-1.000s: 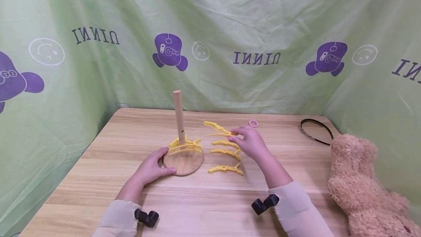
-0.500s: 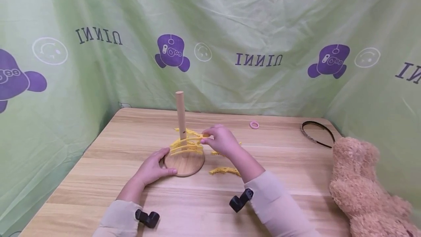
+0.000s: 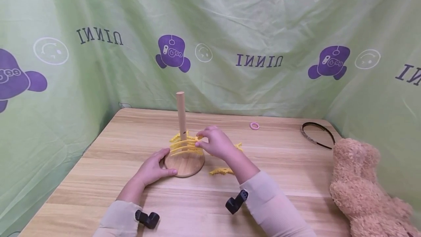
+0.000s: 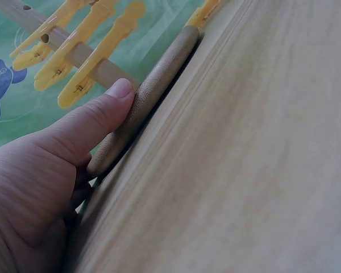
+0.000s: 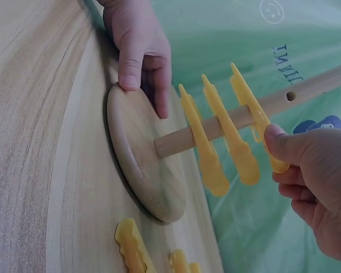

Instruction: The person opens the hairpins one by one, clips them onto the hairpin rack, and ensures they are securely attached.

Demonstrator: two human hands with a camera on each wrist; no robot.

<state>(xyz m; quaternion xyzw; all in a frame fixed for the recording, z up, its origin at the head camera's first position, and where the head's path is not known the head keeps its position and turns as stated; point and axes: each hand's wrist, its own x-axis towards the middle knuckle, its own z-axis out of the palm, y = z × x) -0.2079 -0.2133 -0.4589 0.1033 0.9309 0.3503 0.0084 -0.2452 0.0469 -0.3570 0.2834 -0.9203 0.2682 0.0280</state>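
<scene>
A wooden post [image 3: 181,114] rises from a round wooden base [image 3: 184,167] on the table. My left hand [image 3: 154,169] holds the base by its left rim, thumb in front and fingers behind; the thumb [image 4: 105,111] lies along the rim in the left wrist view. Three yellow hair clips sit across the post one above another: a lowest clip [image 5: 207,162], a middle clip [image 5: 236,145] and a top clip [image 5: 253,108]. My right hand [image 3: 215,142] pinches the handle end of the top clip, whose jaws straddle the post just below a small hole.
More yellow clips [image 3: 221,171] lie on the table right of the base, partly behind my right forearm. Farther back is a pink ring [image 3: 254,125]. A black headband [image 3: 317,134] and a brown plush toy [image 3: 358,182] are at the right. Green curtain [image 3: 263,17] surrounds the table.
My right hand has carried a yellow hair clip left from above the loose clips to the post, where its jaws have closed in around it. The left hand stays on the base.
</scene>
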